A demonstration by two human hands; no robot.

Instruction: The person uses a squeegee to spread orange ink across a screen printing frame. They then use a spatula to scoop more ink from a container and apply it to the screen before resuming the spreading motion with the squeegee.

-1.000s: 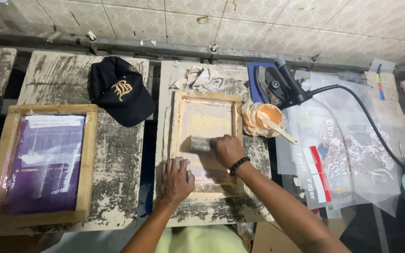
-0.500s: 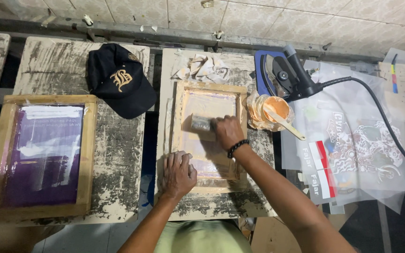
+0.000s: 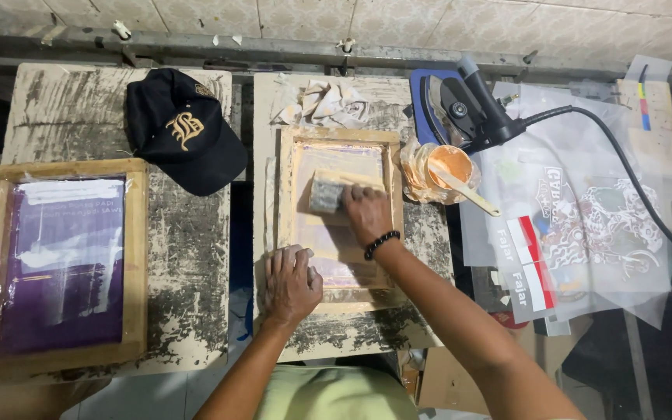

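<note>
Two wooden frames (image 3: 334, 218), one squeegee (image 3: 327, 193), one cap (image 3: 183, 128)

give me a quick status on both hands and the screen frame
Left hand flat on wooden screen frame. Right hand grips squeegee inside it. Ink cup beside frame, clear of it.

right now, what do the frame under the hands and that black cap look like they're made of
The frame looks like bare, unvarnished wood: pale, with visible grain and paint smears. Its inner panel seems a thin mesh, though that is hard to confirm. The black cap looks like matte woven cloth with a gold embroidered emblem.
</note>
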